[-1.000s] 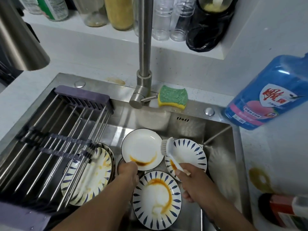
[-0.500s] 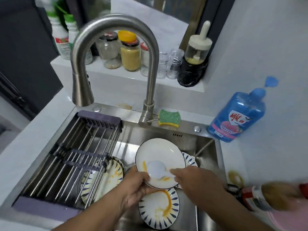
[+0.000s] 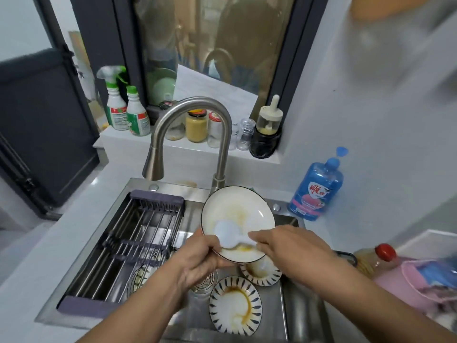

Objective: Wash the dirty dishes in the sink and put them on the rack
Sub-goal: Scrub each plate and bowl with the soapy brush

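Together, two hands work above the sink [image 3: 170,188]. The left hand [image 3: 202,256] grips the near rim of one white plate [image 3: 237,209]. The right hand [image 3: 284,246] is curled round the handle of one white brush [image 3: 226,233], whose head lies on the plate's lower face. The plate is tilted, dark-rimmed and smeared yellow-brown. Below it, three blue-striped plates [image 3: 235,304] lie in the basin: two with brown rings near the right wall, one under the rack [image 3: 138,233] spanning the left side.

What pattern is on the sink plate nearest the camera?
The plate has dark blue radial dashes on white; head view.
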